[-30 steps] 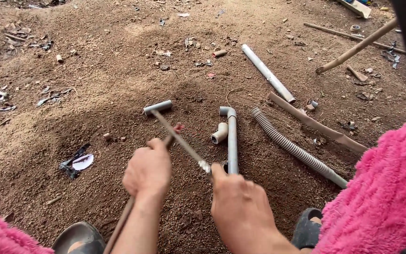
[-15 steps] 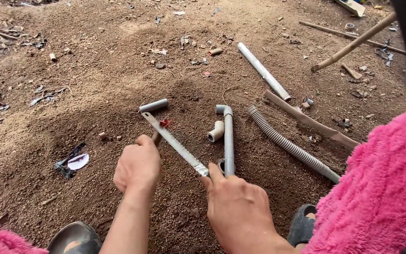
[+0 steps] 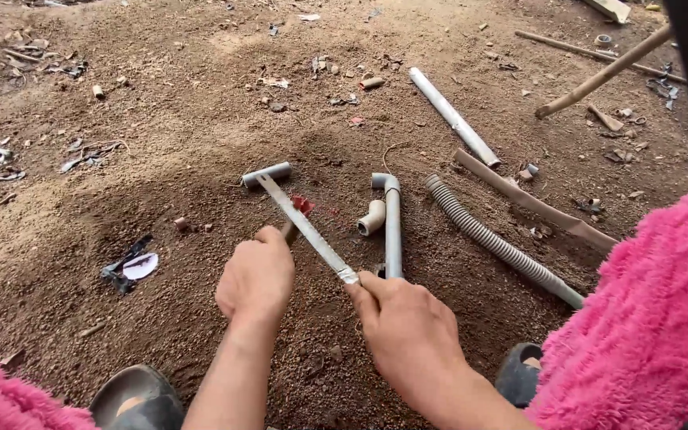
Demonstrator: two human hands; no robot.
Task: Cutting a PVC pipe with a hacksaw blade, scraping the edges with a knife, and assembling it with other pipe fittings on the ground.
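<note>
Head view showed my right hand pinching the near end of a thin saw blade, and my left hand closed round a wooden stick beneath it. That blade looked light, springy and sharp-toothed, best gripped at its ends. It lay across a short grey pipe piece on loose, gritty dirt ground, outdoors, littered with scraps.

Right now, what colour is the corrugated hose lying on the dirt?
Grey; the corrugated hose shows best in the head view, right of the right hand.
</note>
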